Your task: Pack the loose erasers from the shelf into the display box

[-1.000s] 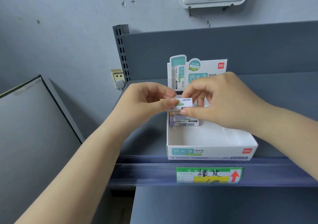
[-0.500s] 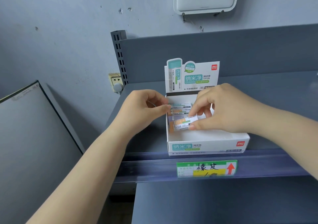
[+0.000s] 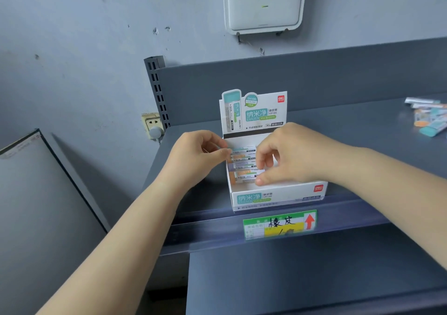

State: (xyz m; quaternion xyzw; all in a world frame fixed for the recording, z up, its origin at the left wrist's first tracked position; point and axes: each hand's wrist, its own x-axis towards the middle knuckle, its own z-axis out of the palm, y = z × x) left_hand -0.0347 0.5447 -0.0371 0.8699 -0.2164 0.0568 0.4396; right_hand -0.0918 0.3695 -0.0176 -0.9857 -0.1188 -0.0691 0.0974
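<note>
We log a white cardboard display box [image 3: 278, 195] with teal lettering and red logo, teal, orange and purple-ended erasers [image 3: 243, 167], dark grey metal shelf [image 3: 362, 126], green-yellow price label [image 3: 279, 224] with red arrow.

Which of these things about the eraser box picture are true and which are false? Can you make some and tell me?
1. The display box stands on the shelf. True.
2. The box is full to the front. False: erasers in the box fill only its back left part.
3. Loose erasers lie far right on the shelf. True.
4. The left hand is down by the price tag. False: it is at the box's left wall.
5. The right hand reaches into the box. True.
</note>
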